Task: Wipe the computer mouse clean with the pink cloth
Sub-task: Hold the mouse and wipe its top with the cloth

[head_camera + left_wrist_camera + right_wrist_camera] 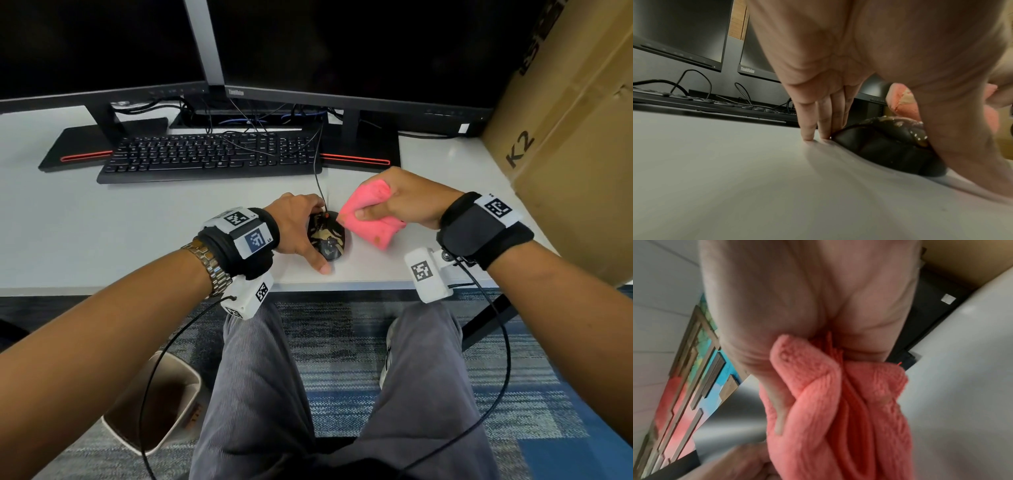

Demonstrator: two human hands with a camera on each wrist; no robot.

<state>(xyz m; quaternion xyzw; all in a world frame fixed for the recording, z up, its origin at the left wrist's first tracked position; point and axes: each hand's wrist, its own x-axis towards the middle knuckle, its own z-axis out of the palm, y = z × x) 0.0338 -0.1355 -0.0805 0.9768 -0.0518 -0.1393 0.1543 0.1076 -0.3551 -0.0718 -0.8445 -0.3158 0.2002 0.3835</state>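
A black computer mouse [328, 241] smeared with tan grime lies on the white desk [137, 240] near its front edge. My left hand [301, 228] pinches it, fingers [818, 123] down along its left side and thumb [962, 146] at its near end. In the left wrist view the mouse [885, 146] shows wet tan specks on top. My right hand [404, 202] grips a bunched pink cloth [370, 216] just right of the mouse. A cloth corner hangs close to the mouse's far right edge; I cannot tell whether it touches. The right wrist view shows the cloth [838, 402] crumpled in the palm [807, 296].
The mouse cable [318, 178] runs back past a black keyboard [209, 154] to two dark monitors [342, 51]. A large cardboard box [565, 137] stands on the desk's right side. A waste bin [154, 404] sits under the desk by my left leg.
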